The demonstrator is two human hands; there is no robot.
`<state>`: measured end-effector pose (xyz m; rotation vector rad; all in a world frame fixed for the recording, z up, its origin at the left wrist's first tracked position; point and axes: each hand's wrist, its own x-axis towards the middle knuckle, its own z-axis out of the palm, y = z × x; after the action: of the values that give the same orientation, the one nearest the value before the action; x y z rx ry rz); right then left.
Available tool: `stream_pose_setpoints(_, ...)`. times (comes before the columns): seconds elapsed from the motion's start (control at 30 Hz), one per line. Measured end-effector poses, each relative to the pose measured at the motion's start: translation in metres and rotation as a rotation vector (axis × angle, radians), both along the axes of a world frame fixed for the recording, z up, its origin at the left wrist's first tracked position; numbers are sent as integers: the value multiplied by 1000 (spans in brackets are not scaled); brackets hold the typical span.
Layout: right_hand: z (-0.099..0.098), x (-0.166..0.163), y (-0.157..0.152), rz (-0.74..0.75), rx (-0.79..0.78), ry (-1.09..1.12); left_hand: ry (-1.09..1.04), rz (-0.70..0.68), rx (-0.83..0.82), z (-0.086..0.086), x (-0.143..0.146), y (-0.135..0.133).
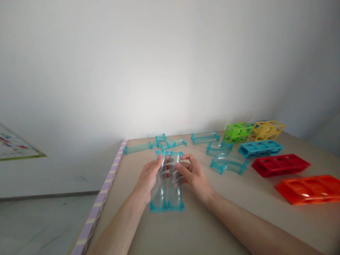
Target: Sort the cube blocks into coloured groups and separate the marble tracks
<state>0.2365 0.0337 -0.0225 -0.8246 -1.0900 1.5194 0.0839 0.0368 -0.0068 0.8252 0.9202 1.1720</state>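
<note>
Two straight, see-through blue track pieces stand side by side in my hands above the table, their long edges nearly touching. My left hand grips the left track piece, thumb on its face near the top. The right track piece is held by my right hand, with the thumb across its upper part and fingers behind. Through the clear plastic, parts of my fingers show. Both pieces have small connector tabs at their top and bottom ends. Whether they are joined to each other I cannot tell.
Behind my hands lie a straight track, crossed track pieces and another straight track. Curved tracks lie right. Farther right are green, yellow, blue, red and orange frame blocks. A striped edge bounds the table.
</note>
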Motion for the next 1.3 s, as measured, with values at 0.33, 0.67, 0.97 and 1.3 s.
stream_pose_setpoints(0.33,-6,0,4,83,27,-76,114,109,152,0,0,0)
stream_pose_setpoints(0.67,-9,2,3,148,78,-49,234,170,205,-2,0,0)
stream_pose_setpoints(0.97,-8,1,6,185,46,-117,236,243,155,-9,-2,5)
stream_pose_setpoints(1.3,-16,4,11,46,101,-425,202,150,93,-9,0,4)
